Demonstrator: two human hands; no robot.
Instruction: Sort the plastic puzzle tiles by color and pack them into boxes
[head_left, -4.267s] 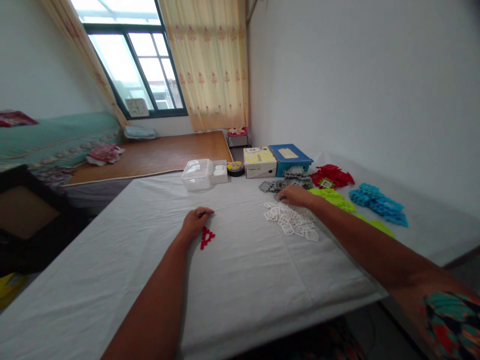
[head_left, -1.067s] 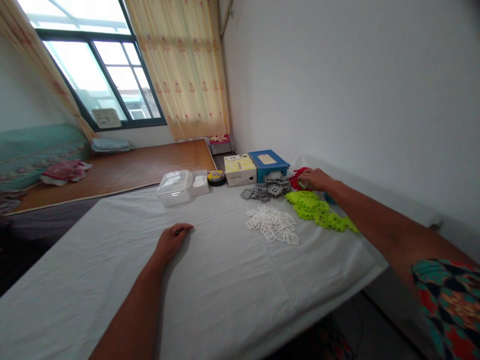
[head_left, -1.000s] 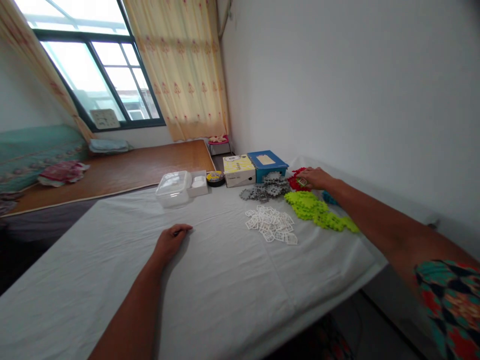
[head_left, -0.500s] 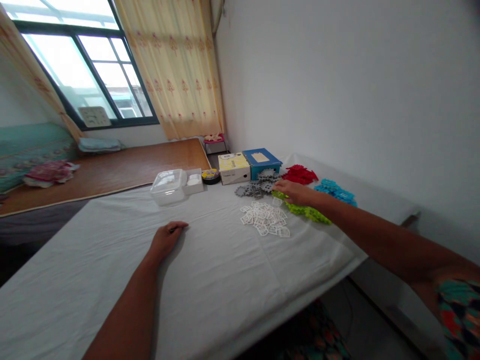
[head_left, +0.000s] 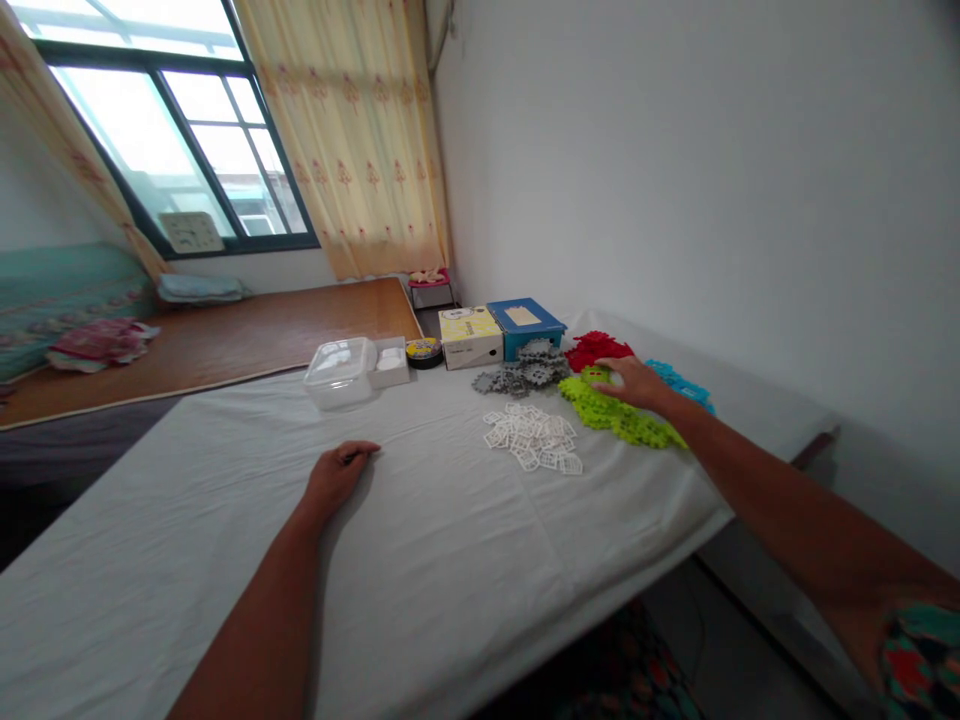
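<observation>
My right hand [head_left: 631,384] is at the upper edge of a heap of green notched plastic pieces [head_left: 626,422]. A green piece shows between its thumb and fingers, which close round it. Red pieces [head_left: 596,349] lie just behind this hand, and blue pieces [head_left: 686,385] are partly hidden by it. To the left are grey gear-shaped pieces [head_left: 517,377] and a pile of white grid-like pieces [head_left: 529,437]. My left hand [head_left: 337,475] rests on the white cloth with curled fingers; a small dark spot shows in its grasp, too small to name.
Along the back of the cloth-covered table [head_left: 427,560] stand a clear plastic box [head_left: 337,375], a small white box [head_left: 388,365], a round black-and-yellow tin [head_left: 424,353], a yellow-and-white box [head_left: 471,338] and a blue box [head_left: 525,325]. A wall [head_left: 675,180] borders the right side.
My right hand has moved right, from the left end of the green heap. The heap's left edge has shifted right too, uncovering more grey pieces. My left hand stays nearly still.
</observation>
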